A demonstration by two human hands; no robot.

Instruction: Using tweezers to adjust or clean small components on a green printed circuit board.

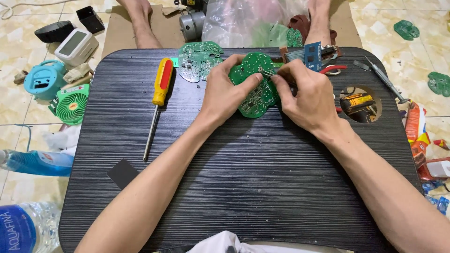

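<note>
A green circuit board point(254, 96) lies on the far middle of a black lap table point(243, 187). My left hand point(224, 91) presses on the board's left side, thumb and forefinger on its surface. My right hand point(307, 96) grips a thin metal tool point(267, 73) whose tip touches the top of the board, close to my left fingertips. A second green circuit board point(199, 60) lies just behind my left hand.
A red and yellow screwdriver point(158, 98) lies left on the table. A blue module point(312, 55), red-handled pliers point(332, 69), another screwdriver point(384, 79) and a cup hole with a tool point(358, 103) are at right. Bottles, a small green fan point(71, 104) and gadgets lie on the floor.
</note>
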